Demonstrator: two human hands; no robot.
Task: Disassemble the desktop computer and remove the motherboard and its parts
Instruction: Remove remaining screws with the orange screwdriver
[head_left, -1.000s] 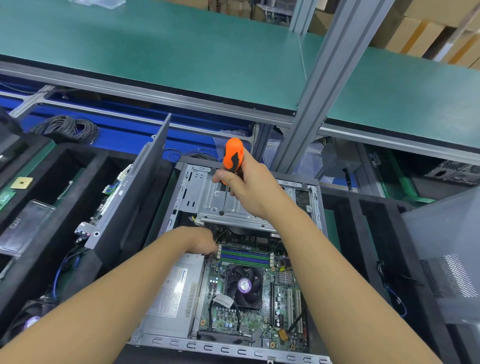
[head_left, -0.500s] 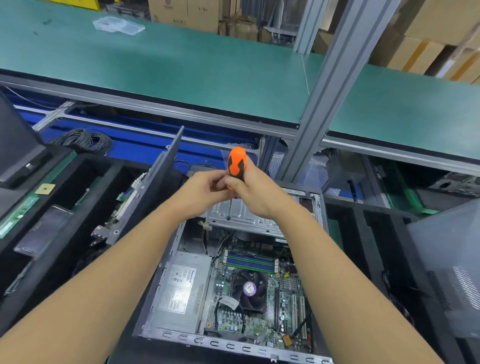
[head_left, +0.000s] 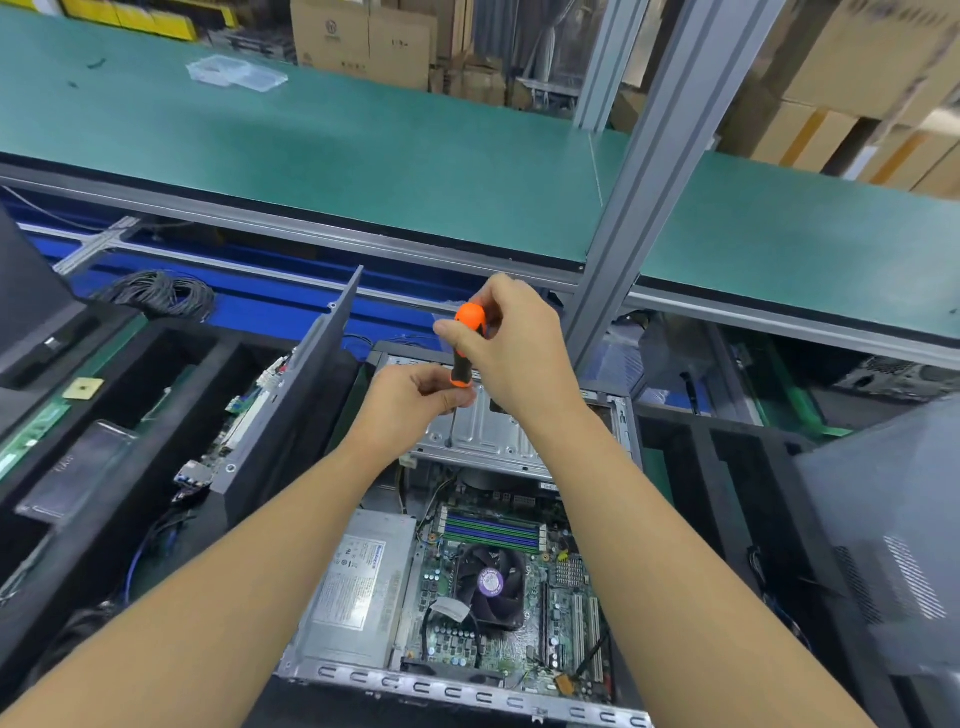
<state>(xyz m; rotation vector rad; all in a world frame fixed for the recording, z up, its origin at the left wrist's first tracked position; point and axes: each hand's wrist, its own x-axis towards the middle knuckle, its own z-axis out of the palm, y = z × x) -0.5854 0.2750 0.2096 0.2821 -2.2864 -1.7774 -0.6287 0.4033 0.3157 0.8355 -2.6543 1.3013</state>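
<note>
We see the open computer case (head_left: 457, 691) lying flat. Its green motherboard (head_left: 563, 618) fills the case's near right side, with a dark fan (head_left: 491, 584) on it. Above the case's far end, our right hand (head_left: 519, 358) grips the orange screwdriver (head_left: 469, 322); our left hand (head_left: 410, 410) pinches it lower down.

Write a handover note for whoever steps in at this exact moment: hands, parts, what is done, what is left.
Right hand grips the orange top of the screwdriver; left hand pinches it at the base of the handle, steadying the shaft.
The screwdriver stands upright, tip on the metal drive cage at the far end of the case.
Done: case is open, insides exposed.
Left: drive cage not yet out; motherboard sits in the case with fan and memory sticks on it; power supply lies to its left.
</note>
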